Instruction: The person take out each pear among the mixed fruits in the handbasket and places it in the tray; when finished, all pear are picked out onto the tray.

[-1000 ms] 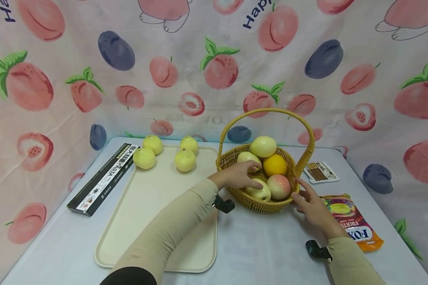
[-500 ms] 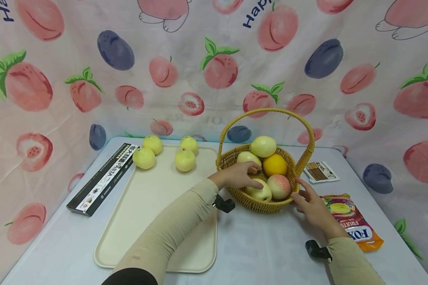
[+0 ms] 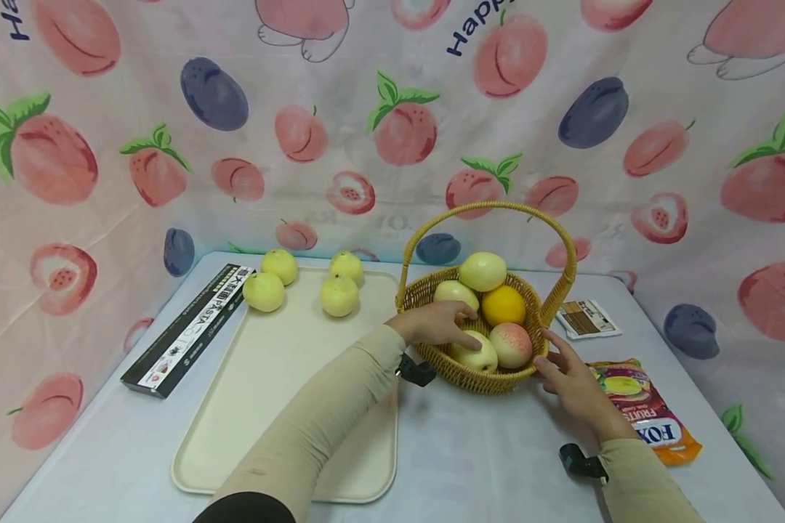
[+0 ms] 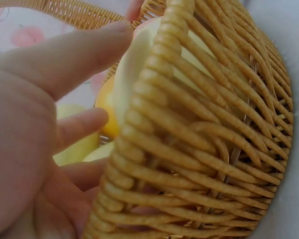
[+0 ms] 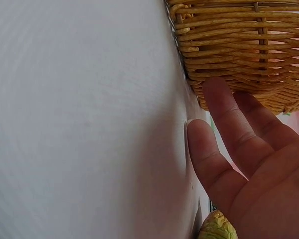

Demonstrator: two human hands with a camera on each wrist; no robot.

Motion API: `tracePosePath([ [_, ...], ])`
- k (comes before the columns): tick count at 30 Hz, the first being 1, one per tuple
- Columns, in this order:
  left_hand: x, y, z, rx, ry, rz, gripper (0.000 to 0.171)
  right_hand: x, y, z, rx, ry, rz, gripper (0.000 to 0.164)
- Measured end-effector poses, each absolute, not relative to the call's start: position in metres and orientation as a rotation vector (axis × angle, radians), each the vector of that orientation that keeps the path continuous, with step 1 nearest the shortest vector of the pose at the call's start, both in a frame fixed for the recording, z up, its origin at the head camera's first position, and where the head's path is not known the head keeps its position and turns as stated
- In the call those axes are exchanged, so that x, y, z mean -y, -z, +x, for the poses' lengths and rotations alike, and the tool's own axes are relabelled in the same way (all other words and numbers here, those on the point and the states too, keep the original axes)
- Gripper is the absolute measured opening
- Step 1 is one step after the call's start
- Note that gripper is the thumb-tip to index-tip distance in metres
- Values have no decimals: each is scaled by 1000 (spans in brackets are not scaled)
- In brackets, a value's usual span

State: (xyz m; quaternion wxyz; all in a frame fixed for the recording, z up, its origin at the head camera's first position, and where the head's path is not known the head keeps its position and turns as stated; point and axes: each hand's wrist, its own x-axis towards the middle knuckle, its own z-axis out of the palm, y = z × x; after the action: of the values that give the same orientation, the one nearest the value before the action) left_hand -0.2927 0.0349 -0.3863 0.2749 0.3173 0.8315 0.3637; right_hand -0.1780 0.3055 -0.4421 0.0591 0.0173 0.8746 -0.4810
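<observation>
In the head view, my left hand reaches over the left rim of a wicker basket, fingers spread and pointing inside. Its thumb touches or lies just above a pale yellow-green fruit with an apple's shape. The left wrist view shows the thumb across the rim, with the other fingertips partly hidden behind the wicker. Around them lie a peach, an orange and two more pale yellow-green fruits. My right hand touches the basket's right side with loosely extended fingers.
Several round yellow-green fruits sit at the far end of a cream tray. A long black-and-white box lies left of it. Beyond the right hand are a red candy bag and a small white-and-brown packet. A patterned cloth hangs behind.
My left wrist has shifted very slightly to the right. The right hand, the basket and the fruit stay practically where they were.
</observation>
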Motion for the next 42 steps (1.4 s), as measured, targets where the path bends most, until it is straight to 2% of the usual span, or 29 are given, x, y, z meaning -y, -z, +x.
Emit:
tracePosePath([
  [11,-33,388,-294,-2204,-1039,837,66,-304,442,-178,-2641,1443,78,75],
  [19,-31,388,-294,-2187,-1103,863,54,-304,440,-178,-2640,1444,66,76],
  [24,-33,389,-293,-2192,-1063,944,52,-304,441,-179,-2635,1448,68,76],
  [42,-35,387,-286,-2174,-963,972,59,-305,442,-179,-2629,1459,59,75],
])
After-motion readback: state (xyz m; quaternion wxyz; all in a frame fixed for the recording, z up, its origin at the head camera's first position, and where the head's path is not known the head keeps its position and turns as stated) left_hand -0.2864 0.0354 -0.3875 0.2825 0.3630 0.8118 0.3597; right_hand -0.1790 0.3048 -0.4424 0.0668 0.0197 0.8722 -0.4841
